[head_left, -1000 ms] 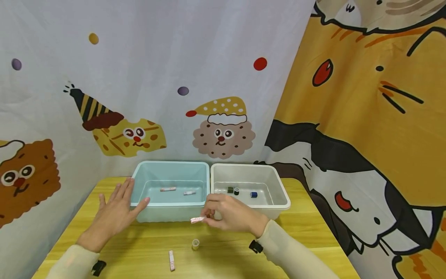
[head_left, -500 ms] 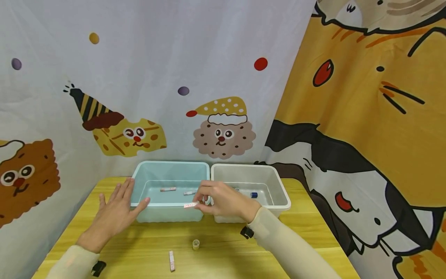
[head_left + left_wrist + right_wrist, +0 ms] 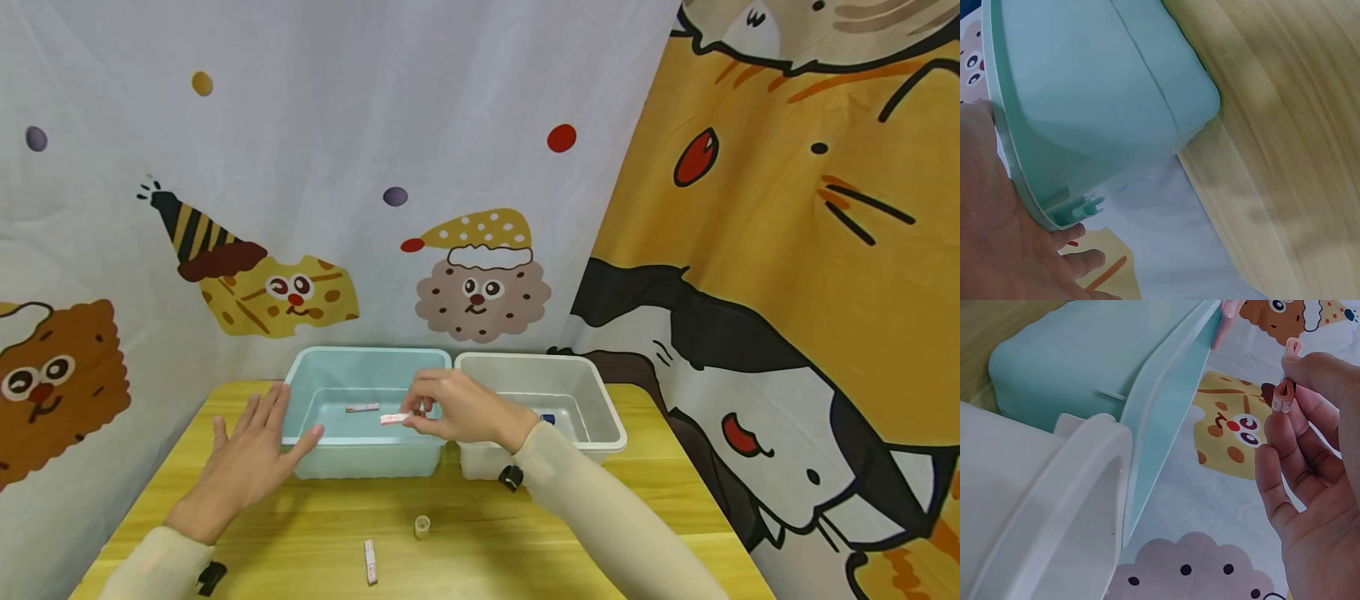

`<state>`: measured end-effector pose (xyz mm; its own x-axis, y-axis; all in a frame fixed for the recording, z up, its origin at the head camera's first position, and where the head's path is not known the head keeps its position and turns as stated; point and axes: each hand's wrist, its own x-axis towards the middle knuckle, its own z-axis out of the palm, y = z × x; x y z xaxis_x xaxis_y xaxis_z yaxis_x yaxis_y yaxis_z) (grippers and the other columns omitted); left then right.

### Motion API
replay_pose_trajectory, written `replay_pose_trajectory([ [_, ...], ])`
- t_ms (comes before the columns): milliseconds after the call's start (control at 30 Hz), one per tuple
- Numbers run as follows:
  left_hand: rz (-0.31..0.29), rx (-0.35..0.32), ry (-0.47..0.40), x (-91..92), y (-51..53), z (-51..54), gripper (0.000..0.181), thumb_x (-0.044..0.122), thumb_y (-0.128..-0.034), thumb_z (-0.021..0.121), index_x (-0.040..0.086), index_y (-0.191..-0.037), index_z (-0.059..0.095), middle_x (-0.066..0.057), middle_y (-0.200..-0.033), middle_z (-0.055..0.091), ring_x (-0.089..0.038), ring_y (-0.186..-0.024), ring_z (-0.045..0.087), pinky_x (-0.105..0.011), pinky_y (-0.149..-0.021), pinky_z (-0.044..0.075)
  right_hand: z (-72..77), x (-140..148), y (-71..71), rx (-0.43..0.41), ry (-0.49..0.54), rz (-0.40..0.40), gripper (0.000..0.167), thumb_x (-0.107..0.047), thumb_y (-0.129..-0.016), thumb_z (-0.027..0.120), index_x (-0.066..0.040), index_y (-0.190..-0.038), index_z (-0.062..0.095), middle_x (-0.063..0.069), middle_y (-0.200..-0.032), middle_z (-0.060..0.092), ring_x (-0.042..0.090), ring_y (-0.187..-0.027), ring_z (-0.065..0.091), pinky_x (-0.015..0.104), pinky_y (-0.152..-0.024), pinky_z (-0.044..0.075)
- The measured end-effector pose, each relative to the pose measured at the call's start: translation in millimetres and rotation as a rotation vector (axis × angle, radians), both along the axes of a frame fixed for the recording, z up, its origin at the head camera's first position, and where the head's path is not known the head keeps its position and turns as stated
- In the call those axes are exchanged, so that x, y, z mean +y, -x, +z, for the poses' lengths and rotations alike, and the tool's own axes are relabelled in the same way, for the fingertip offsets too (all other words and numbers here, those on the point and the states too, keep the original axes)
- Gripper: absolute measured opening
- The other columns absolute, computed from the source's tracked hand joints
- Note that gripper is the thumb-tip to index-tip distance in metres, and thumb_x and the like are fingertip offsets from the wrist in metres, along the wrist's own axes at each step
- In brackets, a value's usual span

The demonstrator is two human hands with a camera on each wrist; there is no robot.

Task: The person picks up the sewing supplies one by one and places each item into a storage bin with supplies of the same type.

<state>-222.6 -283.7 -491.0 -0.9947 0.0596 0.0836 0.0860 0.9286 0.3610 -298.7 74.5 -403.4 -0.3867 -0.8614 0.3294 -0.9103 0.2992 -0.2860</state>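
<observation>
White, red-printed tape point(image 3: 392, 419) is pinched between the thumb and fingers of the right hand point(image 3: 463, 408). The grip is closed on one end; the other end projects free toward the left side of the blue bin point(image 3: 363, 461). Position: above the blue bin's opening, near its front rim, clear of its floor.

Step in hand, as judged: delivery of the tape into the blue bin, release not yet made. The next move appears to call for a short lowering inside the front rim, then a spread of thumb and fingers.

Appearance of the tape: a narrow strip folded on itself into a slim bundle. The right wrist view shows its folds as rounded loops. The print is too small to read.

The left hand point(image 3: 251, 461) holds nothing. Its fingers extend along the left side of the blue bin and appear to touch the rim.

A second tape point(image 3: 363, 407) lies on the blue bin's floor. Right of the blue bin, the white bin point(image 3: 480, 463) contains a partly hidden blue spool point(image 3: 549, 418). In front of the blue bin, on the table point(image 3: 450, 575), a yellow spool point(image 3: 422, 527) stands upright and a third tape point(image 3: 371, 562) lies flat. Patterned cloth point(image 3: 300, 125) hangs behind the blue bin.
</observation>
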Motion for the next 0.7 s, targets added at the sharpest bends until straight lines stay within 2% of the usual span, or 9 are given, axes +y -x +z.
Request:
replay_pose_trajectory([
  [167,-0.001,0.007,0.004,0.1,-0.3,-0.4,0.117,0.083,-0.1143,0.044,-0.003,-0.185,0.011,-0.032,-0.194,0.013,-0.070,-0.172,0.019,-0.103,-0.124,0.002,0.4,-10.7,10.2,-0.043,-0.005,-0.009,0.010,-0.016,-0.109,0.085,-0.009,-0.115,0.086,0.004,-0.109,0.081,0.012,-0.092,0.075,0.034,-0.088,0.071],
  [300,-0.002,0.004,-0.003,1.1,-0.1,-0.1,0.117,0.084,-0.1140,0.043,-0.002,-0.186,0.011,-0.031,-0.194,0.012,-0.070,-0.173,0.018,-0.103,-0.124,0.001,0.5,-17.4,17.8,-0.064,-0.030,-0.034,0.010,-0.018,-0.110,0.084,-0.010,-0.116,0.086,0.004,-0.109,0.080,0.020,-0.095,0.078,0.024,-0.088,0.066],
  [433,0.000,-0.002,-0.003,2.1,0.3,-1.0,0.118,0.085,-0.1135,0.043,-0.002,-0.186,0.011,-0.030,-0.195,0.011,-0.069,-0.174,0.017,-0.102,-0.124,0.000,-2.2,-23.9,25.2,-0.044,-0.065,-0.054,0.010,-0.022,-0.112,0.083,-0.014,-0.116,0.086,0.000,-0.109,0.079,0.017,-0.097,0.078,0.016,-0.087,0.060],
  [533,0.003,0.001,0.004,2.2,0.2,-0.7,0.117,0.085,-0.1135,0.043,-0.002,-0.186,0.012,-0.030,-0.194,0.012,-0.069,-0.173,0.018,-0.102,-0.124,0.002,-3.2,-29.7,29.9,-0.034,-0.079,-0.059,0.008,-0.023,-0.112,0.082,-0.016,-0.115,0.086,-0.002,-0.110,0.080,0.012,-0.097,0.075,0.018,-0.088,0.062],
  [700,0.010,0.002,0.014,1.2,-0.2,0.5,0.117,0.085,-0.1136,0.044,-0.003,-0.185,0.013,-0.031,-0.194,0.013,-0.069,-0.173,0.019,-0.102,-0.125,0.003,-2.8,-40.3,38.5,-0.041,-0.085,-0.065,0.008,-0.021,-0.112,0.082,-0.014,-0.115,0.085,0.000,-0.110,0.080,0.011,-0.097,0.075,0.025,-0.090,0.066],
])
